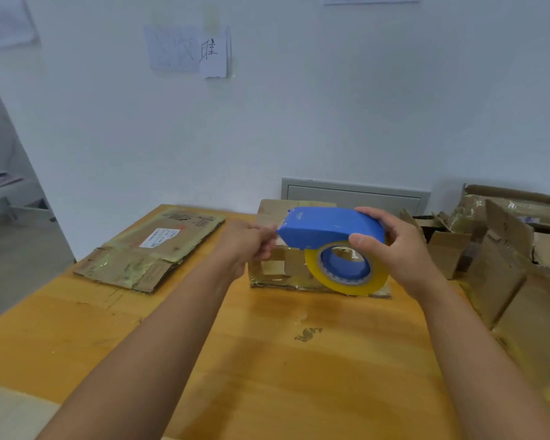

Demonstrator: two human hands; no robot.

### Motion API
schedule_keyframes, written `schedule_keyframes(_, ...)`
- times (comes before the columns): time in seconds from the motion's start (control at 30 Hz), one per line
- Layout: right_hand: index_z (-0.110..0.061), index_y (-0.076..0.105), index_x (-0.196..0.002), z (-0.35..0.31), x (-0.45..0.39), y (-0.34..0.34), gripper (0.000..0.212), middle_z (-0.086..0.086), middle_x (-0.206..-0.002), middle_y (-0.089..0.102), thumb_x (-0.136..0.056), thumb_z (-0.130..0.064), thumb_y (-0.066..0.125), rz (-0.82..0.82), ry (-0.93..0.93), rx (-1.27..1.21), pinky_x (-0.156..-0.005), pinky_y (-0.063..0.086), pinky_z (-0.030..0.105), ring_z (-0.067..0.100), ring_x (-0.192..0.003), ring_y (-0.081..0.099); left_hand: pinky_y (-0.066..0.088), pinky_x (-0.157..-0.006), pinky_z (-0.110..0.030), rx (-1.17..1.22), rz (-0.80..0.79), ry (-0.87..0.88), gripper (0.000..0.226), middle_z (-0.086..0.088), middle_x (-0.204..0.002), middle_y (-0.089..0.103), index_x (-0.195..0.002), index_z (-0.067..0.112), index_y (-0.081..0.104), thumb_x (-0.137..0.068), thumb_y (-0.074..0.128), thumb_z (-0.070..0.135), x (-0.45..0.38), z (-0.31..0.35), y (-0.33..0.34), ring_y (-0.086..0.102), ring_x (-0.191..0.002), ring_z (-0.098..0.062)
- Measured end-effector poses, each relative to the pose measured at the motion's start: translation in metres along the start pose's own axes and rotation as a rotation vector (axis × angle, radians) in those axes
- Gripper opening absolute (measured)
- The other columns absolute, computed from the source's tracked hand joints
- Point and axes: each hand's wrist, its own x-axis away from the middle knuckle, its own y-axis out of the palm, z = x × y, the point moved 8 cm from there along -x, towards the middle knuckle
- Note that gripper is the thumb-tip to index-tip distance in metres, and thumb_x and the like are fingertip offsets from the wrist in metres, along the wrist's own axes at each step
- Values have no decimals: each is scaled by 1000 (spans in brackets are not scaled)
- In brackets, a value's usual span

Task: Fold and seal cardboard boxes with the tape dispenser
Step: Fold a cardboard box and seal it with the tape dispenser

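- Up above the bench [267,360], the right hand [400,249] grips the blue tape dispenser [327,228], yellowish tape roll [346,271] hanging below.
- Left hand [248,246] pinches at its front end.
- Behind stands a taped cardboard box [283,265]; a flattened box [150,249] lies left.

Both bare forearms are reaching forward from the lower edge of the view and converging toward the middle. The right hand [404,249] is being held raised, with its wrist bent slightly inward; its thumb [362,241] is pressing on the near side of the blue tape dispenser [327,227] while the other fingers are wrapping over the rear end, forming a firm grip. The left hand [245,246] is sitting at about the same height, back toward the camera, fingers curling and bunching at the dispenser's front tip; whether they are pinching anything cannot be told.
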Motion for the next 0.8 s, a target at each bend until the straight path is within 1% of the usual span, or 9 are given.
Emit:
schedule_keyframes(0.07,-35,64,-120,1,-1,-15,67,-15,-117,64,-60,-64,70,11,11,25,-79,50,15,2,-102,62,52,-56,-20,-43,58,23,18,-7,-75,64,-86,5,69,-95,65,20,-9,2,-16,56,-62,-11)
schedule_keyframes(0.13,-39,63,-121,4,-1,-25,66,-16,-119,62,-60,-66,69,-10,30,60,-78,49,16,2,-104,62,53,-55,-18,-102,42,28,19,-6,-77,64,-90,3,71,-95,64,21,-11,1,-22,56,-64,-11)
schedule_keyframes(0.27,-38,58,-132,6,-5,-26,68,-15,-122,59,-72,-64,76,-71,61,152,-80,47,18,6,-108,59,51,-52,-15,-176,89,75,20,-4,-74,62,-90,3,71,-96,64,22,-12,-1,-21,52,-62,-10)
schedule_keyframes(0.33,-39,54,-137,4,-8,-23,68,-17,-123,56,-74,-59,71,-88,69,188,-80,43,16,5,-109,57,51,-56,-19,-188,111,90,19,-5,-74,62,-88,5,70,-95,65,22,-16,-3,-22,53,-64,-11)
schedule_keyframes(0.4,-37,51,-142,1,-13,-22,73,-18,-129,53,-74,-59,66,-94,70,233,-85,40,16,5,-111,55,50,-58,-21,-200,135,101,16,-6,-78,65,-97,8,64,-94,67,23,-20,-6,-25,56,-66,-12)
schedule_keyframes(0.47,-35,47,-146,-3,-18,-20,78,-16,-135,50,-74,-59,65,-100,64,262,-94,38,23,8,-119,50,48,-57,-20,-204,153,114,20,-6,-79,67,-104,8,61,-93,69,23,-22,-8,-27,58,-68,-12)
schedule_keyframes(0.53,-35,46,-147,-7,-24,-17,78,-14,-137,50,-76,-59,65,-108,60,273,-99,39,29,10,-120,50,49,-59,-21,-196,169,119,18,-6,-78,66,-95,5,66,-93,69,22,-23,-10,-28,59,-69,-13)
schedule_keyframes(0.63,-35,46,-146,-13,-34,-11,73,-13,-135,52,-80,-56,69,-108,47,299,-101,42,33,13,-119,52,50,-64,-26,-91,186,73,16,-7,-77,64,-85,8,64,-94,66,21,-27,-18,-31,56,-71,-16)
schedule_keyframes(0.8,-32,49,-145,-21,-49,0,65,-12,-133,52,-87,-49,70,-134,23,437,-94,40,31,13,-116,51,49,-62,-28,-21,181,9,17,-8,-72,63,-84,6,61,-95,65,17,-37,-34,-33,52,-64,-15)
